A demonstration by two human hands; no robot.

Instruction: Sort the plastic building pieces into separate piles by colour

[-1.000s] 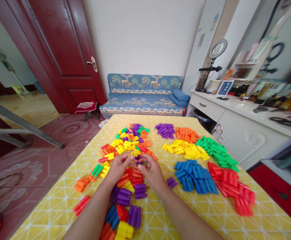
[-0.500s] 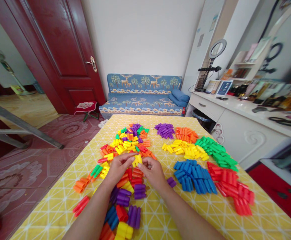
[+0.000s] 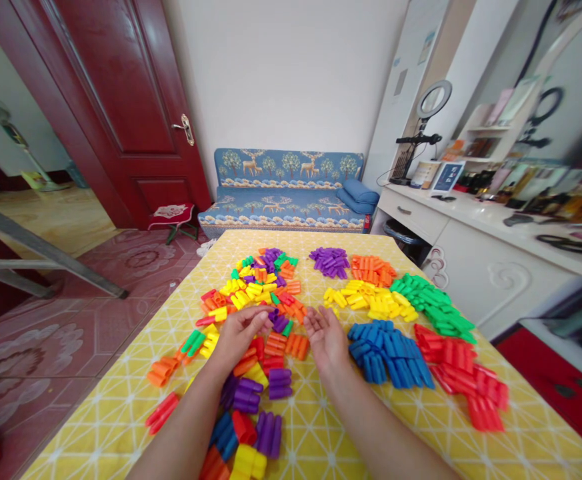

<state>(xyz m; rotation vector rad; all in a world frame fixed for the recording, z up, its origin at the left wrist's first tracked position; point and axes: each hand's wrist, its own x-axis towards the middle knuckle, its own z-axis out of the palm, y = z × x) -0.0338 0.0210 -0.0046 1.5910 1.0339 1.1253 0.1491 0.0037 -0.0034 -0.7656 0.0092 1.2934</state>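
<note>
- we see our right hand (image 3: 327, 339) with fingers released, half curled, palm showing and nothing in it.
- our left hand (image 3: 239, 335) has thumb and forefinger near each other; no block shows between them, and we cannot tell whether they meet.
- purple pieces (image 3: 278, 321) lie just past the left fingertips; contact we cannot tell.
- a green piece (image 3: 287, 327) and an orange block (image 3: 297, 347) lie between the two sets of fingers.
- the mixed pile (image 3: 255, 290) spreads beyond the left fingers.
- right of the right fingers: the blue heap (image 3: 391, 353) nearest, the red heap (image 3: 461, 360) farther out; the yellow heap (image 3: 373, 300) sits beyond them.
- risk, as we judge it: a low outward sweep of the right hand could scatter the blue heap, being so close beside it.
- risk: the pieces crowd the left fingertips, so a hurried pinch could catch two or nudge a neighbour away.
- risk: releasing too far out could mix colours, since heaps nearly adjoin.
</note>
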